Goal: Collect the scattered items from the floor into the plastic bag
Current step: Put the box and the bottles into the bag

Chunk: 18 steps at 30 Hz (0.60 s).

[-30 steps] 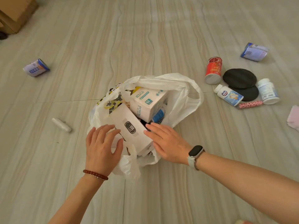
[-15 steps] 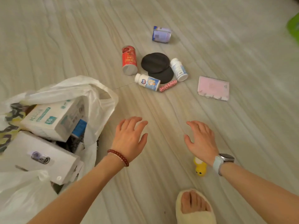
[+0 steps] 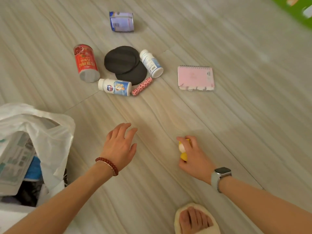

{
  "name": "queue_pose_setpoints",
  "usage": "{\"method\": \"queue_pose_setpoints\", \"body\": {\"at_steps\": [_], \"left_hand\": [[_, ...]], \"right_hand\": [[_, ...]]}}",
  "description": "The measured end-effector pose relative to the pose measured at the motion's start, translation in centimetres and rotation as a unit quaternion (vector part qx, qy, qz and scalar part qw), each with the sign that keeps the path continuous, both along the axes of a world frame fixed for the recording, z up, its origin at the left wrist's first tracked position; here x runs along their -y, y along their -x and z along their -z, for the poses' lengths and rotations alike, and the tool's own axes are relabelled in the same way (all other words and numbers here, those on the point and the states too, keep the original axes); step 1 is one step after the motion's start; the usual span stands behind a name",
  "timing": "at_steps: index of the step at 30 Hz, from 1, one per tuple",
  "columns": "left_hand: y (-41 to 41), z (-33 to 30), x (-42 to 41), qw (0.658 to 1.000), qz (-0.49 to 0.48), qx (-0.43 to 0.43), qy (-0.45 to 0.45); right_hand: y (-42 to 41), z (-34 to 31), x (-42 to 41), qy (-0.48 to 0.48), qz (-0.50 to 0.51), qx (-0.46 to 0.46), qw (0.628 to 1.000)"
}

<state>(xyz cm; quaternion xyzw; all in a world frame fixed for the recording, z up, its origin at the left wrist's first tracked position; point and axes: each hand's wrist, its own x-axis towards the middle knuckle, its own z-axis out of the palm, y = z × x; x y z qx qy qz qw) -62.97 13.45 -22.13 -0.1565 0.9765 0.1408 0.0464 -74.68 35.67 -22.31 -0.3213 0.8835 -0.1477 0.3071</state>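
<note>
While my right hand (image 3: 194, 156) curls its fingers round a small yellow toy (image 3: 183, 150) just above the floor (image 3: 236, 124), my left hand (image 3: 120, 144) hovers beside it, fingers spread and holding nothing. At my left the white plastic bag (image 3: 50, 132) stands agape with boxes inside. Farther off lie a red can (image 3: 86, 63), two white bottles (image 3: 115, 86), black discs (image 3: 121, 59) and a pink notebook (image 3: 195, 77).

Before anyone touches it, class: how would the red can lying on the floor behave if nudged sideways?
The red can lies on its side, so it would probably roll. Its smooth round wall may slip in the fingers. It looks rigid, not floppy.
</note>
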Motion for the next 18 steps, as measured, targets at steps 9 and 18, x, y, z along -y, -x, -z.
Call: {"method": "queue_pose_setpoints", "body": {"at_steps": [9, 18], "left_hand": [[11.2, -0.6, 9.0, 0.989, -0.088, 0.076, 0.088], [9.3, 0.5, 8.0, 0.984, -0.097, 0.123, 0.085]], "right_hand": [[3.4, 1.4, 10.4, 0.083, 0.07, 0.021, 0.994], [3.0, 2.0, 10.9, 0.126, 0.113, 0.022, 0.985]]}}
